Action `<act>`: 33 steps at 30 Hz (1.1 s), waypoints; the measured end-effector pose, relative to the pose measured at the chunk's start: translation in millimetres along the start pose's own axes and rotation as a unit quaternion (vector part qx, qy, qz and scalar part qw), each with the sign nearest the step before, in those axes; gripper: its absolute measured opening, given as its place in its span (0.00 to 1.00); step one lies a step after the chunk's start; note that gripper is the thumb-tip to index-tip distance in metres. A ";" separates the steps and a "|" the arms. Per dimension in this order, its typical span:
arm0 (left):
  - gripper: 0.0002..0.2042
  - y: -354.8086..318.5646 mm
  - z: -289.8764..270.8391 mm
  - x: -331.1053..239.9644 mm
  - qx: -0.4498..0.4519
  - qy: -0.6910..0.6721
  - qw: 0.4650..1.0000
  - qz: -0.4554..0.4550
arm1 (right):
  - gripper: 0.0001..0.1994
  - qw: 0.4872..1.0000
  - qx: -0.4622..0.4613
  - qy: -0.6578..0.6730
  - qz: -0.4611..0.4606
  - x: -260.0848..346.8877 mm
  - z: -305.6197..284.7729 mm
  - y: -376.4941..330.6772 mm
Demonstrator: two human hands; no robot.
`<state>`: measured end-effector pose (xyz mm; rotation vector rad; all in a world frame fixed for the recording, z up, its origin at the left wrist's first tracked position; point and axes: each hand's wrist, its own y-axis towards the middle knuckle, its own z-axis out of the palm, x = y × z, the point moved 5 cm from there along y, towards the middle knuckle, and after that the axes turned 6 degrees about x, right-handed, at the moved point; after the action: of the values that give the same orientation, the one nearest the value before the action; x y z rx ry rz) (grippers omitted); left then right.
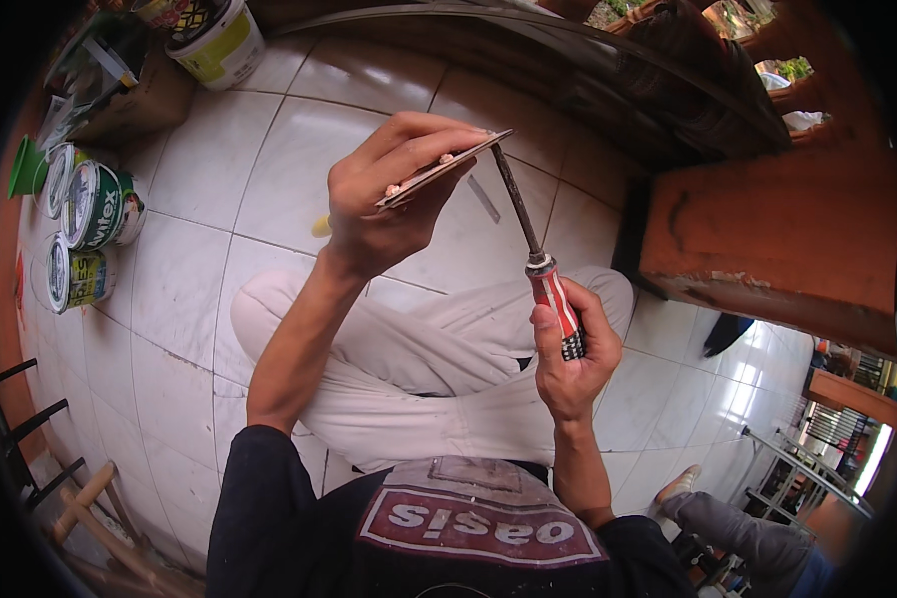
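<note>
My left hand [374,204] is raised above my crossed legs, its fingers closed on a thin flat plate [444,174] seen almost edge-on. Small pinkish lumps [393,190] sit along the plate's upper side; what they are I cannot make out. My right hand [580,364] grips a screwdriver [516,204] by its red, white and black handle, the dark shaft pointing up and to the left. Its tip meets or nearly meets the plate's far right end. Beyond the plate, a narrow grey metal strip [484,198] lies on the tiles.
Several paint tubs [95,204] stand on the left, with a cardboard box [130,110] and a white bucket [219,45] farther off. A yellow object [321,226] lies past my left wrist. Orange-brown furniture [757,269] is at right. Another person's leg [747,528] shows lower right.
</note>
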<state>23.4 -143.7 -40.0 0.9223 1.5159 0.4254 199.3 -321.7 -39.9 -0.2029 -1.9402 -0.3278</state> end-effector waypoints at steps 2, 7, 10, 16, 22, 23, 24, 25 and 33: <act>0.16 -0.2 -0.3 0.0 0.006 0.009 1.000 0.010 | 0.15 0.942 0.068 0.285 0.163 -13.2 6.6 -3.7; 0.16 2.2 -1.5 0.7 0.021 0.034 0.999 0.014 | 0.18 0.981 0.060 0.170 0.066 -5.7 3.5 -3.2; 0.14 2.0 -2.1 -8.9 0.030 0.048 0.997 0.046 | 0.16 0.978 -0.079 -0.149 -0.121 8.9 -2.3 -4.6; 0.18 -0.3 -6.2 -15.6 0.013 0.059 0.996 0.061 | 0.14 0.964 0.032 0.230 0.126 -9.1 0.2 -14.0; 0.13 1.3 -5.8 -11.1 0.033 0.047 0.997 0.045 | 0.16 0.998 -0.009 -0.022 -0.054 10.1 -2.7 -6.3; 0.13 1.0 -4.8 -12.1 0.033 0.041 0.998 0.046 | 0.16 0.991 -0.029 -0.101 -0.084 14.0 -2.5 -6.6; 0.13 0.2 -3.5 -13.7 0.031 0.038 0.998 0.048 | 0.17 0.976 -0.057 -0.182 -0.109 18.1 -3.2 -7.3; 0.13 -0.4 -2.5 -14.7 0.032 0.040 0.998 0.044 | 0.17 0.975 -0.065 -0.186 -0.099 18.3 -2.4 -8.5; 0.17 1.5 -1.2 -6.9 0.014 0.017 0.999 0.043 | 0.15 0.989 0.029 0.074 0.127 10.5 -7.8 -8.5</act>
<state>22.3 -147.7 -34.1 1.0092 1.5191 0.4858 199.7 -332.5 -28.5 -0.3745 -1.7514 -0.1142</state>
